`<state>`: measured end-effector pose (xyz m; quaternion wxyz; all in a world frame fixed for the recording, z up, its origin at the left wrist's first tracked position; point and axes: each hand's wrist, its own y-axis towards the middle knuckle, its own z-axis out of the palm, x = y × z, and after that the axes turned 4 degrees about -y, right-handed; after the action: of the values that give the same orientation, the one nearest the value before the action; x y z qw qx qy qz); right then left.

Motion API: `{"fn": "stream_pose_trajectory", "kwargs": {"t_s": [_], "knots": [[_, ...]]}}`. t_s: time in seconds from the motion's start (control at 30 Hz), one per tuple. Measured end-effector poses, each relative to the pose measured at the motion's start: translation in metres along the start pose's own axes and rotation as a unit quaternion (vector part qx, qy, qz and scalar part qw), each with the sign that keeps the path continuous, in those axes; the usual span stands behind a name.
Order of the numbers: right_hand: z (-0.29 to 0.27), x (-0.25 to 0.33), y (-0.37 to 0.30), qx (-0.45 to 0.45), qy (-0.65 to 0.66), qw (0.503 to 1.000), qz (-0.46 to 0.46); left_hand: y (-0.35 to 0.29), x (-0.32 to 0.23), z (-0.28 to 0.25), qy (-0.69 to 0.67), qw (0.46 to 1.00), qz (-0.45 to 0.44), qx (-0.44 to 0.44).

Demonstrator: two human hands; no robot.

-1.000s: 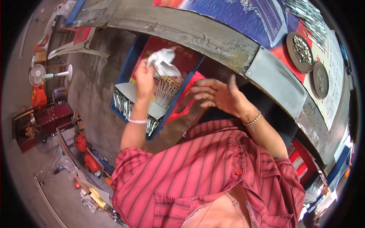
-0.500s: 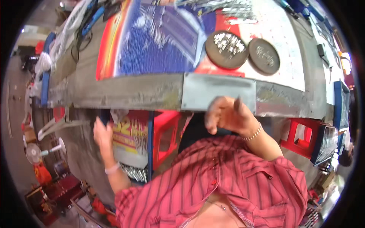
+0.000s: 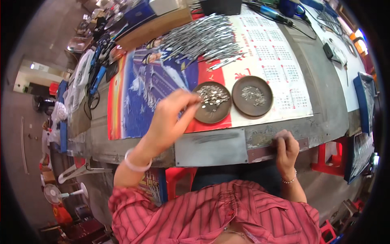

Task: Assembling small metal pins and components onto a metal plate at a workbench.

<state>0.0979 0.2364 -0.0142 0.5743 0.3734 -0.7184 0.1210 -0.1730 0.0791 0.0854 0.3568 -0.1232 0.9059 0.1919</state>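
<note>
Fingers (image 3: 187, 100) of L hand (image 3: 168, 118) bent by L dish (image 3: 212, 117); R hand (image 3: 287, 149) curled @ tbl edge (image 3: 260, 139); can't tell grip.

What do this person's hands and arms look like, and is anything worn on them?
Both the left hand and right hand are gloveless. A smooth, pale bangle circles the left wrist; a beaded bracelet circles the right. The pinkish-red sleeves have dark stripes and leave the forearms bare.

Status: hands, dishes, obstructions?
Left hand at left dish, grip unclear. Right hand curled at table edge. Silvery parts there and in right dish. Right dish unobstructed.
</note>
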Motion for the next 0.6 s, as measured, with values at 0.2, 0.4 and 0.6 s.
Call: {"fn": "stream_pose_trajectory", "kwargs": {"t_s": [0.2,0.4,0.6], "knots": [[0.007,-0.002,0.008,-0.001,0.008,0.996,-0.091,0.121,0.079,0.076,0.135,0.99,0.036,0.007],[0.003,-0.003,0.011,-0.002,-0.012,0.987,-0.163,0.139,0.091,0.097,0.178,0.982,0.018,0.06],[0.003,-0.004,0.008,-0.007,-0.037,0.982,-0.182,0.13,0.083,0.095,0.186,0.976,0.051,0.102]]}}
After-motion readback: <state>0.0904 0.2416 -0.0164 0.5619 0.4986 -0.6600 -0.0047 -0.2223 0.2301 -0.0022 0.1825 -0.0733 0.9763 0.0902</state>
